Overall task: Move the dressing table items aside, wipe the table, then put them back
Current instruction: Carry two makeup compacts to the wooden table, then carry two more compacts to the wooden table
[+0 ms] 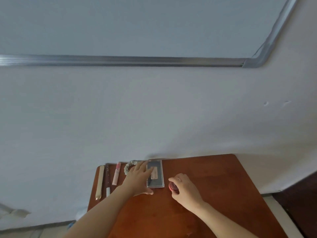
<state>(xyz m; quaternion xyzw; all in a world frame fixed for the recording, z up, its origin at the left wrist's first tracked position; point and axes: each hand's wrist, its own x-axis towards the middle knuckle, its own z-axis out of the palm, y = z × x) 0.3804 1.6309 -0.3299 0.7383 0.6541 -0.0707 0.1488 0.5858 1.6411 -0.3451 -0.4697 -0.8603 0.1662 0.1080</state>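
On the brown wooden table [214,186], a clear rectangular case [157,174] with a dark inside lies near the wall. My left hand [139,179] lies flat, fingers straight, its fingertips on the case's left edge. My right hand [186,188] grips a small round red item [172,186] just right of the case. A pale scrunchie [129,166] lies partly under my left hand. Left of it lie a pink tube [116,174], a dark slim stick with a white tip [107,179] and a cream flat stick [100,181].
The table stands against a white wall, with a whiteboard's metal frame [137,60] above. The table's left edge is close to the cream stick. Bare wood spreads across the right half and the front of the table. Floor shows at the lower left.
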